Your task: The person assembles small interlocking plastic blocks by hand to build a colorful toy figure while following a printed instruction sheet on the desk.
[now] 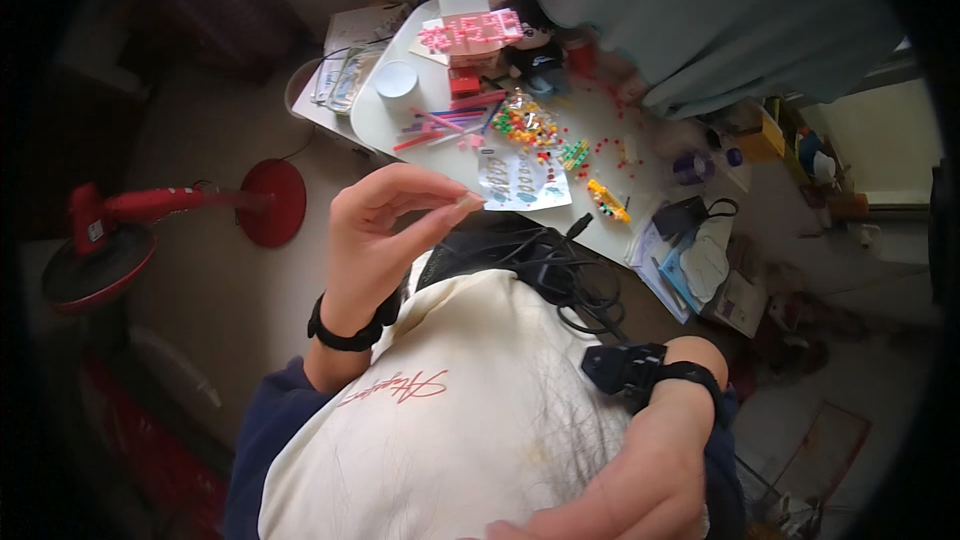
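My left hand [385,220] is raised before the near edge of the white table [590,226], thumb and forefinger tips pressed together; anything between them is too small to make out. Just beyond the fingertips, a printed sheet [525,185] with leaf-like shapes lies on the table. My right hand [610,495] rests low against my cream shirt [480,390], its fingers mostly cut off by the lower edge. Farther back lies a clear bag of colourful beads [525,122]. Beside the sheet are a green beaded piece [575,154] and a yellow beaded piece [608,201].
Loose red beads are scattered at the table's right. Pink and purple sticks [445,125], a round white container [396,80], a pink-patterned open box [470,32] and a doll [540,50] stand behind. Black cables [575,280] lie near my lap; a red fan [110,230] is left.
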`<state>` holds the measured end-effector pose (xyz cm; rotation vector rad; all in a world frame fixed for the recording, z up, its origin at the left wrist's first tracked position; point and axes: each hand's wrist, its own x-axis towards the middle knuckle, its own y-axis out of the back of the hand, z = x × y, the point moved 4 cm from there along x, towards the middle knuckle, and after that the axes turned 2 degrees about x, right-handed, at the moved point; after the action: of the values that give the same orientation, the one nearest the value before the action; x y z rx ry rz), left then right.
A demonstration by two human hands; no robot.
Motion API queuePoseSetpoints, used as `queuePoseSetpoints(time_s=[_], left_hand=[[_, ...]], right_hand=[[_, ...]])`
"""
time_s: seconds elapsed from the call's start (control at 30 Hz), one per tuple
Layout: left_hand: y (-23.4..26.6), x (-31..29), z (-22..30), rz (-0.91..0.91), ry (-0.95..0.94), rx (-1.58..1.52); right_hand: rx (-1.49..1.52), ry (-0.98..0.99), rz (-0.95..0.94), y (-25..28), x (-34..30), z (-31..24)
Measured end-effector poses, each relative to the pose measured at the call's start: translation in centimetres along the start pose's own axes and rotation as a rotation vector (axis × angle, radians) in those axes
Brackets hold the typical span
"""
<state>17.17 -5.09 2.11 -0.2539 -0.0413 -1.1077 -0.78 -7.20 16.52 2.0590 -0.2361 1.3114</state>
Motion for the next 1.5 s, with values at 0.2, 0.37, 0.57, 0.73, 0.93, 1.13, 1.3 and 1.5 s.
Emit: queuePoseSetpoints(time_s=[0.2, 0.37, 0.57, 0.73, 0.93, 1.13, 1.3, 1.5], left_hand=[[-0.3, -0.8, 1.5, -0.070, -0.059, -0.078], [-1.7, -0.7, 2.3, -0.137, -0.042, -0.142], [-2.0, -1.1, 2.7, -0.162, -0.073, -0.100], [-2.3, -1.0, 2.5, -0.164, -0.119, -0.090], [-2.5, -1.1, 2.3, -0.161, -0.059, -0.143], [-2.9, -0.9, 2.7, -0.165, -0.009, -0.083], [-2.4, -0.8, 2.2, -0.169, -0.058, -0.085], [-2.1, -0.3, 1.7, -0.110, 0.011, -0.017]], right_hand=[[-0.076, -0.417, -0.004, 2.9, -2.7, 3.3], [0.044, -0.826, 0.149, 2.1, -6.9, 7.5], [0.316, -0.910, 0.427, 0.9, -8.8, 7.7], [0.278, -0.928, 0.455, 0.8, -9.1, 7.4], [0.301, -0.954, 0.533, 0.6, -9.4, 7.2], [0.293, -0.984, 0.514, 0.7, -9.4, 7.4], [0.205, -0.961, 0.542, 1.9, -9.6, 8.0], [0.004, -1.136, 0.774, 7.5, -15.1, 10.5]])
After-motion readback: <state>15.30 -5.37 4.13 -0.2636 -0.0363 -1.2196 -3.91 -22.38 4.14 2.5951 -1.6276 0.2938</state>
